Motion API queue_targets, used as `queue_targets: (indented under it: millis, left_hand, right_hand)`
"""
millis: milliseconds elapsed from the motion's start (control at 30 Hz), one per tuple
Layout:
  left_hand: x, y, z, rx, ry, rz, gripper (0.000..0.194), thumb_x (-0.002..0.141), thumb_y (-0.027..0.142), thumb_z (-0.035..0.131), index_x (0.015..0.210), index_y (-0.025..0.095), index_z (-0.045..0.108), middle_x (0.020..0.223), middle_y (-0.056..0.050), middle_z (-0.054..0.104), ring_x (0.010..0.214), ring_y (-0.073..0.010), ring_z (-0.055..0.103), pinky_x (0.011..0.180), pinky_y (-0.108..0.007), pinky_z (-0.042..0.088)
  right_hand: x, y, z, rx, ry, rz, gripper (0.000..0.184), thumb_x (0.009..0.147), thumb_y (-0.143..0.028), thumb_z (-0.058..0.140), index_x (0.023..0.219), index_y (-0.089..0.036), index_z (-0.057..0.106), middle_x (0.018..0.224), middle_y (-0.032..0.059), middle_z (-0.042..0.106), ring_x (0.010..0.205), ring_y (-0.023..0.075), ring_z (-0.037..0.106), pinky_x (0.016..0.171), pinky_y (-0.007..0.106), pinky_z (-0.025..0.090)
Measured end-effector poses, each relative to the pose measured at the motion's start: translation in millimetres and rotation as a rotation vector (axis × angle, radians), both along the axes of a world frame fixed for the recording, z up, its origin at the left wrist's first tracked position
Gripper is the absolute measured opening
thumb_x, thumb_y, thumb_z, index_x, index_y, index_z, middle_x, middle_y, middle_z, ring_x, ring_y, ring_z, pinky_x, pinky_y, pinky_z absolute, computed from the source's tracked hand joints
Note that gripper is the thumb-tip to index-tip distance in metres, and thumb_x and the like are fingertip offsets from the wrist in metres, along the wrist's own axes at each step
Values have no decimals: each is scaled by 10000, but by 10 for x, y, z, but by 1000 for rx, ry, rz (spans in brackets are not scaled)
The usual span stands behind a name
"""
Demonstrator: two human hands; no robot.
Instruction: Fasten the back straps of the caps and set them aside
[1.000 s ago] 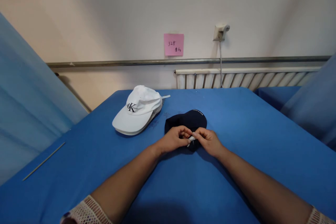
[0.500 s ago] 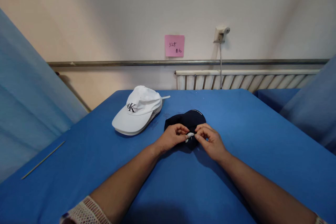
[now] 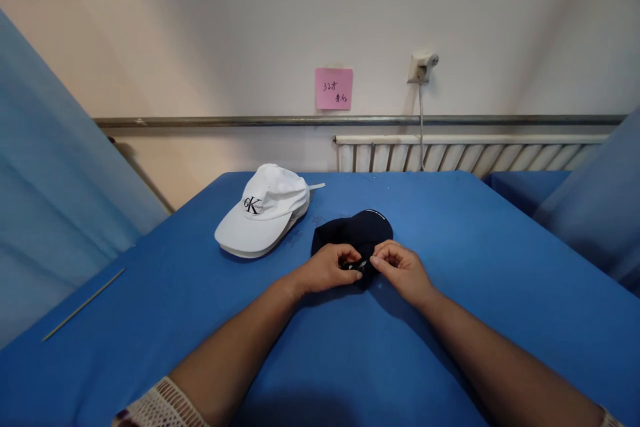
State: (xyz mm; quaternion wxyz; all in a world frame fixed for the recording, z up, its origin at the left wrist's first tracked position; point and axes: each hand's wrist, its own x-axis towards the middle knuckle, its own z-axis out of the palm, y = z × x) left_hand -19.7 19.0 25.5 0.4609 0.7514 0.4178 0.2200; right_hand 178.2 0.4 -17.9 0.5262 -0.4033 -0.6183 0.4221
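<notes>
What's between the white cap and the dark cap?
Head view: blue cloth with faint dark marks between the white cap and the dark cap.

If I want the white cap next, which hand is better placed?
Left, probably: the left hand is nearer the white cap, while the right hand is farther off, at the right of the dark cap.
</notes>
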Motion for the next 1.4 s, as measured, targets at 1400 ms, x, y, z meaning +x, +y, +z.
queue_targets:
  millis: [1400]
  left_hand:
    - [-20, 17, 46, -413, -409, 282, 354, 643, 386, 787, 876, 132, 706, 766, -48, 634, 644, -115, 524, 610, -250, 398]
  right_hand:
    - [5, -31, 63, 457, -762, -118, 152, 842, -149, 490, 984, -194, 462, 994, 71, 568, 742, 162, 557, 645, 298, 440]
